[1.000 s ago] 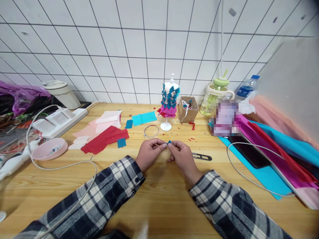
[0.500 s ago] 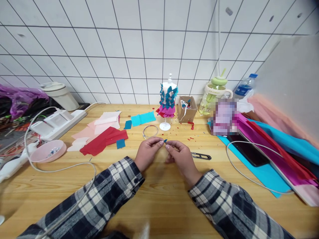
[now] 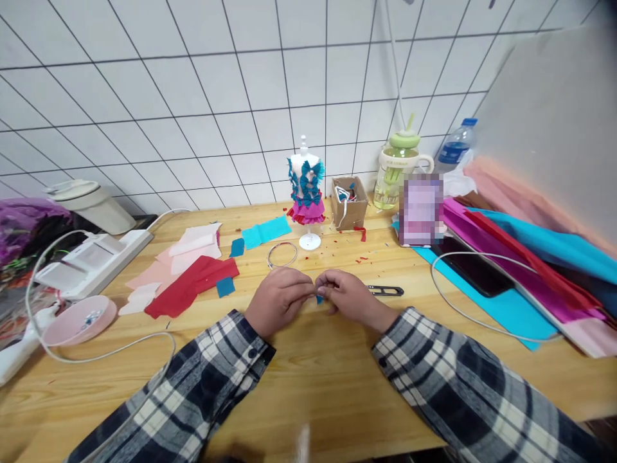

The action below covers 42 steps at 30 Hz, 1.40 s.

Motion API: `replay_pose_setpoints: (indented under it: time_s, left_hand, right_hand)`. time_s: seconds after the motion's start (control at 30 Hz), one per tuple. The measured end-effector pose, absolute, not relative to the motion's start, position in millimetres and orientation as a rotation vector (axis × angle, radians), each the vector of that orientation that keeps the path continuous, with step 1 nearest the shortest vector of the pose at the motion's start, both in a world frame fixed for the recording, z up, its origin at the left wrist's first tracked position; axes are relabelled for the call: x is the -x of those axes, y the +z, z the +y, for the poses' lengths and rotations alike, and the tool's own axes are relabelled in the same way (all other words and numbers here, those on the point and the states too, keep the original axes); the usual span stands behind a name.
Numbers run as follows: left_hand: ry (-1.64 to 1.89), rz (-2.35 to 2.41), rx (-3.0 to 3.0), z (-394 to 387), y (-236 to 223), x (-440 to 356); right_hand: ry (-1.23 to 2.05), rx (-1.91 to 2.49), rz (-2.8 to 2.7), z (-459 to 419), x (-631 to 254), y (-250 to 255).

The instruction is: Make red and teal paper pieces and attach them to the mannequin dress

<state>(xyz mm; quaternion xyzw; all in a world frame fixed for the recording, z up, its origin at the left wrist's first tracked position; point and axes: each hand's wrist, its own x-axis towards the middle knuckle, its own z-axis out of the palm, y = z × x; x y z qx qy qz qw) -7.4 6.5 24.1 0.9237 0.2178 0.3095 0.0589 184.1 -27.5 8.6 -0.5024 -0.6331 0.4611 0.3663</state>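
Note:
A small teal paper piece (image 3: 319, 299) shows between my two hands, low over the table. My right hand (image 3: 344, 294) pinches it between thumb and fingers. Close against it, my left hand (image 3: 282, 299) is closed with its back toward me, so what its fingertips hold is hidden. Just beyond stands a white mini mannequin (image 3: 304, 193) dressed in teal bows and a pink and red ruffled skirt. A coil of thin wire (image 3: 282, 255) lies in front of its base. Black thread snips (image 3: 385, 290) rest on the table right behind my right hand.
On the left are red paper (image 3: 190, 286), pale pink sheets, teal squares (image 3: 225, 287), a pink bowl of beads (image 3: 81, 321) and a power strip (image 3: 96, 263). A cardboard box (image 3: 350, 204), a green-lidded bottle (image 3: 402, 167), a dark phone (image 3: 475, 267) and coloured sheets stand or lie rightward.
The camera view has tilted and shifted. Both hands have turned; the left now shows its back, and the teal piece has gone from above the fingertips to below them.

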Motion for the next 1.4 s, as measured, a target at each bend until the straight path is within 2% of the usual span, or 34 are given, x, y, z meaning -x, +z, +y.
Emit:
replay_pose_setpoints:
  time_s: [0.13,0.27,0.5,0.83,1.0,1.13,1.3,1.4]
  left_hand:
    - [0.747,0.534,-3.062,9.1,27.1,12.7]
    - [0.569,0.609,-3.182,6.8,26.7,8.6]
    - [0.442,0.734,-3.174,2.1,23.8,0.6]
    - [0.478,1.072,-3.015,-4.0,21.5,-8.7]
    - [0.684,1.31,-2.563,-4.2,15.4,-12.6]
    - [0.812,1.393,-1.956,-5.3,14.3,-17.8]
    - [0.912,1.192,-1.165,-7.9,13.1,-23.0]
    - [0.973,1.006,-0.846,-6.6,11.7,-22.1]
  right_hand:
    - [0.713,1.245,-2.059,-25.7,-192.0,9.0]
    - [0.409,1.292,-2.25,-28.4,-193.8,8.7]
    - [0.076,1.394,-2.416,-33.7,-187.0,12.3]
    - [-0.178,1.55,-2.358,-42.6,-171.8,16.4]
    - [-0.216,1.607,-2.285,-44.8,-167.3,16.8]
    - [-0.305,1.623,-2.244,-48.3,-165.6,20.7]
    - [-0.426,1.524,-2.216,-54.9,-165.3,27.4]
    - [-0.311,1.406,-2.119,-55.9,-168.4,26.9]
